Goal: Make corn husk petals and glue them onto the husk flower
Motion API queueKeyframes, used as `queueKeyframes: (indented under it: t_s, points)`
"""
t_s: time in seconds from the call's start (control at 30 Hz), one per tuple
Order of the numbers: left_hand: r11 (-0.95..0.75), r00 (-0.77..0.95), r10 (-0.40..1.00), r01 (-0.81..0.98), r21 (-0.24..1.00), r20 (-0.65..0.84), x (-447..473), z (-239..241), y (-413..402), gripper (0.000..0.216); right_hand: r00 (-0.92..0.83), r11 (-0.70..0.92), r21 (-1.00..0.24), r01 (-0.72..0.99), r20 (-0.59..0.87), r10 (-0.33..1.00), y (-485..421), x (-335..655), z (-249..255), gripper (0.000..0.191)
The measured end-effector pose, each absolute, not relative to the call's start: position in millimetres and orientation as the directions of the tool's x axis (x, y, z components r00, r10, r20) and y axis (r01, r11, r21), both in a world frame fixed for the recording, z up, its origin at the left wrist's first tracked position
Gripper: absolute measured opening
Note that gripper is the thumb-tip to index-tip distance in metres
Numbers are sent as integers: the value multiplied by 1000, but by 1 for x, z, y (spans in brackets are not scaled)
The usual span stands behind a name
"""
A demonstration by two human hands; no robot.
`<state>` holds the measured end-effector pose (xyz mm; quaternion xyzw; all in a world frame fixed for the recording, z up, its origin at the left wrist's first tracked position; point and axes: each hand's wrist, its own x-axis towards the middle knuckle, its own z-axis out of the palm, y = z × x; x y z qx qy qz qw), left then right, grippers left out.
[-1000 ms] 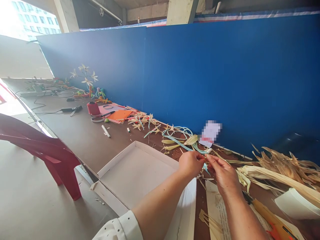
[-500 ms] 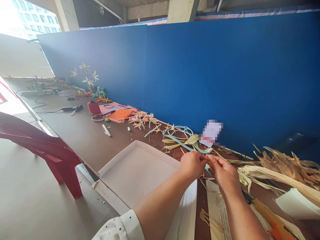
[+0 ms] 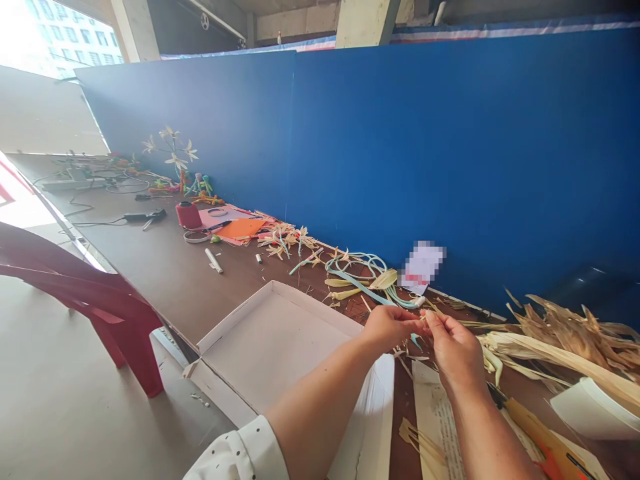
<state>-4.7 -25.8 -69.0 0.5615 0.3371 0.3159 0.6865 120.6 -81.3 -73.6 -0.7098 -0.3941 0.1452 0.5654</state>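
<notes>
My left hand [image 3: 391,329] and my right hand [image 3: 456,348] meet over the right part of the table, fingertips pinched together. A tiny pale yellow-green piece [image 3: 423,319] shows between the fingertips; its kind is too small to make out, and the fingers cover most of it. Just behind my hands lies a loop of pale blue cord [image 3: 369,291] with a white end. Dried corn husk leaves [image 3: 385,279] rest against the cord. Below my left forearm is a shallow white cardboard box [image 3: 285,337].
Brown corn husks [image 3: 580,327] heap at the right, beside a white tub [image 3: 595,407] and a yellow-handled tool [image 3: 543,433]. Printed paper [image 3: 434,407] lies under my right wrist. Further left are a red thread spool [image 3: 188,215], a glue gun [image 3: 145,217] and a red chair [image 3: 115,320].
Both hands have shifted slightly right, still pinched together. The left fingers now reach out straighter toward the right hand, and the small piece between them shows more.
</notes>
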Motion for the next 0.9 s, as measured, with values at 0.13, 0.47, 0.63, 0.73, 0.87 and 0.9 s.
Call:
queueKeyframes:
  t_s: [0.13,0.47,0.63,0.73,0.87,0.9]
  points:
    - [297,615,780,-193,935,-120,-9,-65,-27,38,651,-4,-947,321,217,728,-79,118,-75,46]
    - [401,655,738,-228,887,-165,-12,-61,-28,42,665,57,-990,126,127,736,-80,112,-70,41]
    - [400,623,761,-229,887,-183,-11,-61,-27,34,656,74,-995,60,95,749,-80,109,-68,45]
    - [391,613,772,-249,886,-169,-9,-61,-26,31,659,88,-996,-5,63,749,-80,108,-66,50]
    - [361,602,786,-260,896,-142,-7,-63,-25,30,639,83,-995,-53,30,769,-79,108,-66,44]
    - [354,598,789,-259,899,-139,-7,-63,-25,30,625,81,-995,-51,31,780,-79,108,-67,41]
